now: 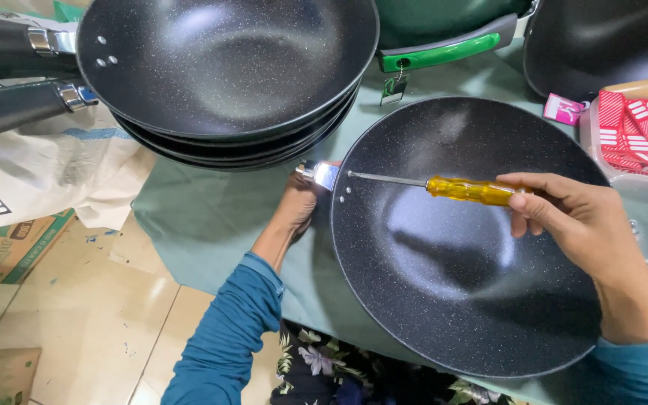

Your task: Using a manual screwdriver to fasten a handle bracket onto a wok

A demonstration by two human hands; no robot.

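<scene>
The right hand (575,217) grips the yellow handle of a screwdriver (444,187), its shaft reaching across the empty speckled black pan (459,300) to the screws on the pan's left wall. The left hand (299,204) is closed around the metal handle bracket (322,174) outside that wall, steadying it. By my judgement the handle is being fastened, with the tip seated on a screw; the next move calls for steady turning while the bracket stays pressed flush. The pan rests on green cloth (204,217), near its front edge. Toward the far left corner stands a stack of black pans (226,67), the top one empty. At the right edge, a clear box holds red packets (635,131).
</scene>
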